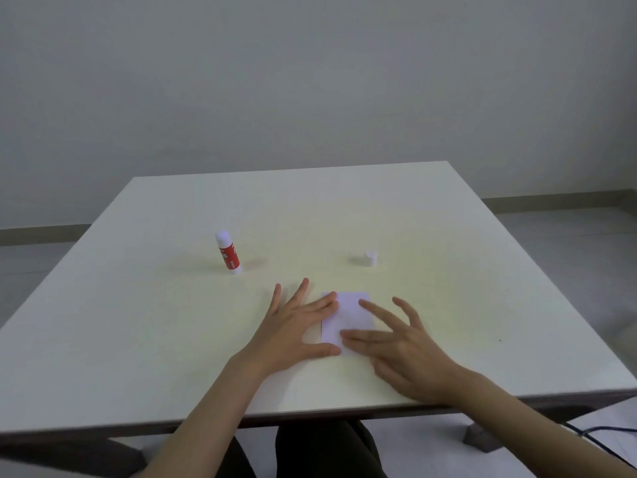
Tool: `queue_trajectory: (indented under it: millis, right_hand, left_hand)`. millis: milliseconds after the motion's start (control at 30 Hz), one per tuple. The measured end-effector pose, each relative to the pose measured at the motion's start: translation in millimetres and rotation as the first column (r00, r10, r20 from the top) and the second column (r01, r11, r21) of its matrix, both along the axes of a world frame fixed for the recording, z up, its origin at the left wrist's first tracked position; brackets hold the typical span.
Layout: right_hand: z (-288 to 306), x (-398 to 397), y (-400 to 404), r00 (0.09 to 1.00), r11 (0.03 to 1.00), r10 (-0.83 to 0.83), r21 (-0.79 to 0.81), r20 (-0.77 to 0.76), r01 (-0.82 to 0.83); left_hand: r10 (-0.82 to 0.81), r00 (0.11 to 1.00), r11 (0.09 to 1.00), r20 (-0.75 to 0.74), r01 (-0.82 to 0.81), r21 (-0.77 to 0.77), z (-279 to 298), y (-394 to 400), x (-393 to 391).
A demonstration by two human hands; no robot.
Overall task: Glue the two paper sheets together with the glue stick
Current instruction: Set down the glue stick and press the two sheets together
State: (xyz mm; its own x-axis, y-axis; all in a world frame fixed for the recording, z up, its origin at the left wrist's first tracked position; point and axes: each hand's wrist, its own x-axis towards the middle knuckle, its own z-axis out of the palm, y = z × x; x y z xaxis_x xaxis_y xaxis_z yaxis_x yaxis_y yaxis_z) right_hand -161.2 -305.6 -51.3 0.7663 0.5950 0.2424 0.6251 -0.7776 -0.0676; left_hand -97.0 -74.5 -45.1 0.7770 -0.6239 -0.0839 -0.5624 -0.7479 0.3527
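On the table (138, 305), near the front edge: paper (348, 313), long axis running away from the body, tilted slightly left. Left hand (296, 329) and right hand (403, 350) spread flat, fingertips pressing it. Likely risk: uneven pressure sliding the sheets askew before bonding. Glue stick (228, 252) upright at far left, uncapped; cap (371, 258) well apart at right, so probably drying.

White paper (348, 313) lies flat; glue stick (228, 251) (uncapped) stands upright.
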Motion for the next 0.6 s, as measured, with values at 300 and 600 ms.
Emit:
queue_trajectory:
  millis: [300,600]
  right_hand:
    - [1.6,8.1,-5.5,0.995,0.995,-0.100,-0.017,0.029,0.100]
    - [3.6,25.9,-11.7,0.979,0.976,-0.205,-0.073,0.023,0.206]
  left_hand:
    - [0.018,0.999,0.999,-0.033,-0.016,0.039,1.1,0.8,1.6]
    - [0.010,0.999,0.998,-0.036,-0.007,0.067,3.0,0.4,3.8]
